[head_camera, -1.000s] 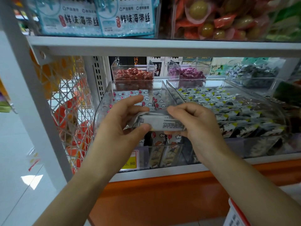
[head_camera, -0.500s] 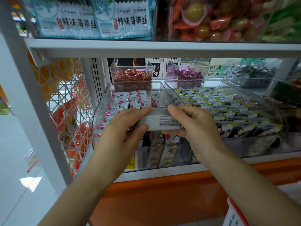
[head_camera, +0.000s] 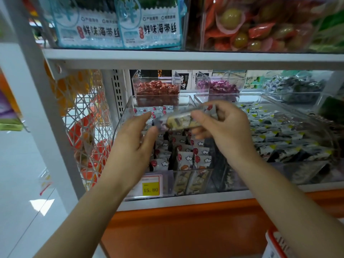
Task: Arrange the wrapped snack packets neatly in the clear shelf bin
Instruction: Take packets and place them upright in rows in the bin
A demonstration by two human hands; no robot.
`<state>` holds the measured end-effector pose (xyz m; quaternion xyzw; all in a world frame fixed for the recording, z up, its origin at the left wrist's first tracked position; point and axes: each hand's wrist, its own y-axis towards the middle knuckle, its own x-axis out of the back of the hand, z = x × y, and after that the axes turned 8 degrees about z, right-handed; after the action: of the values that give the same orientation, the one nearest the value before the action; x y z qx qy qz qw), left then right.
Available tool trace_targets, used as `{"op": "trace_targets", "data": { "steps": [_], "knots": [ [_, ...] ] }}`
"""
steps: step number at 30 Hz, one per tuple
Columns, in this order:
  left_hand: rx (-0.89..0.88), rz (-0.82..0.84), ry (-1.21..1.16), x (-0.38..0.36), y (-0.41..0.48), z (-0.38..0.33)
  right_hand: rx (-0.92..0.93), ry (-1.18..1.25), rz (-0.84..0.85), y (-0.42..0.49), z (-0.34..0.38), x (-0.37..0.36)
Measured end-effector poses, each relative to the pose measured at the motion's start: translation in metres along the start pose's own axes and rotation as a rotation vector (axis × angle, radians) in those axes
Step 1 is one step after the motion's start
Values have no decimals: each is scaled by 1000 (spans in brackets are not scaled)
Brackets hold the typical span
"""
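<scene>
A clear shelf bin [head_camera: 124,116] on the middle shelf holds several white wrapped snack packets [head_camera: 186,157] printed with red dots and clouds, standing in rows. Over the bin, my right hand [head_camera: 223,127] pinches one snack packet [head_camera: 180,121], which shows a yellowish bar and is blurred by motion. My left hand [head_camera: 134,138] hovers just left of that packet with its fingers relaxed and spread; its fingertips are near the packet's left end, and I cannot tell if they touch it.
A second clear bin [head_camera: 290,135] of dark packets with yellow marks sits to the right. Small bins of red candies [head_camera: 156,88] and purple candies [head_camera: 217,86] stand behind. A yellow price tag [head_camera: 150,189] reads 15.80. A wire mesh side panel [head_camera: 83,127] stands left, with a shelf board [head_camera: 186,59] overhead.
Both hands held the packet flat before; now my left hand has let go and opened, and my right hand has lifted and turned the packet toward the right.
</scene>
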<state>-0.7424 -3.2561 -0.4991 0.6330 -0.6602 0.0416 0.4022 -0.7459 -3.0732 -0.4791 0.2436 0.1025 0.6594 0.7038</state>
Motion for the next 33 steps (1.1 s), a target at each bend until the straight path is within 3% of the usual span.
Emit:
{"op": "trace_targets", "data": {
  "steps": [9, 26, 33],
  "knots": [
    [226, 376, 489, -23, 105, 32, -68, 23, -118, 49, -12, 0],
    [412, 523, 670, -24, 130, 59, -131, 52, -49, 80, -20, -10],
    [388, 598, 763, -20, 104, 42, -65, -115, 109, 111, -21, -51]
  ]
}}
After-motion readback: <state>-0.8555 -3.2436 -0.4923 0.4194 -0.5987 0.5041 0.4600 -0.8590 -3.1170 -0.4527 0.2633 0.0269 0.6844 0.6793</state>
